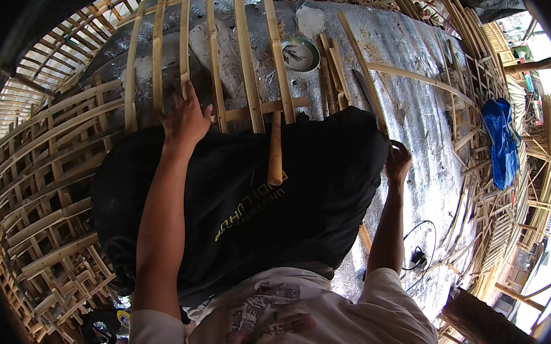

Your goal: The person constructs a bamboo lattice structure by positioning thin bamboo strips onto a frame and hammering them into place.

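Observation:
My left hand (187, 121) reaches to the lower end of an upright bamboo slat (184, 35), its index finger against the slat and its thumb held apart. That slat is part of a frame of several parallel slats joined by crosspieces (254, 111). My right hand (398, 161) is closed at the right edge of the black cloth (311, 207) over my lap; what its fingers hold is hidden. Just beyond it lies a dark, narrow blade (363, 88), beside a long bamboo strip (356, 46). A round wooden handle (276, 156) rests on the cloth, its far end under the frame.
A round dish (299, 54) sits on the silvery floor sheet (419, 73) beyond the frame. Bamboo lattice (52, 219) stands at left. Split bamboo, a blue bag (501, 143) and a log (483, 327) lie at right, with a black corded object (418, 257) nearer me.

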Available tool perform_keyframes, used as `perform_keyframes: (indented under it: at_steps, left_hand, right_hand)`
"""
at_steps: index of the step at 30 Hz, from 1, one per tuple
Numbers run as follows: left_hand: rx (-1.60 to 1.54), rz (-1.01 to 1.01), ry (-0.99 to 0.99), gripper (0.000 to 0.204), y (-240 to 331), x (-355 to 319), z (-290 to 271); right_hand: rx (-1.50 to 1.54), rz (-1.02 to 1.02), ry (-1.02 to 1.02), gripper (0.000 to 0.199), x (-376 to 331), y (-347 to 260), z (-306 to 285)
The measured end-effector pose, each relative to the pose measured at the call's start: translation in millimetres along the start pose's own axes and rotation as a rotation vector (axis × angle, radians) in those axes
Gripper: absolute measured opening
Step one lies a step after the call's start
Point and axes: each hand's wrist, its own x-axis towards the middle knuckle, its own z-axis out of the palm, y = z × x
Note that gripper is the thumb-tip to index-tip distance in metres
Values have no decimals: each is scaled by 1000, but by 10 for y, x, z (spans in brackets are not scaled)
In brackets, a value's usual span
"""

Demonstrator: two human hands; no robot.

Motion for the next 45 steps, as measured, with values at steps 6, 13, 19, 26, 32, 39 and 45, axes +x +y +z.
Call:
perform_keyframes:
  at_steps: [6, 13, 19, 26, 32, 39, 45]
  left_hand:
    - [-1, 15, 40, 76, -37, 32, 71]
    - [-27, 19, 22, 76, -20, 14, 32]
    - [-9, 12, 31, 77, 1, 17, 33]
    - [-11, 2, -2, 77, 4, -7, 17]
    - [0, 6, 21, 77, 19, -13, -16]
    - [-31, -5, -38, 76, 23, -20, -12]
    - [13, 40, 107, 76, -24, -1, 72]
  right_hand:
    - [4, 66, -44, 28, -26, 105, -30]
    - [-276, -181, 99, 21, -202, 282, 146]
    - [-212, -580, 88, 34, -88, 624, 431]
    - [-139, -571, -135, 32, -241, 509, 707]
    - [-127, -546, -175, 32, -196, 492, 702]
    - [-116, -527, -213, 31, -143, 520, 621]
    - [-76, -518, -256, 30, -11, 468, 559]
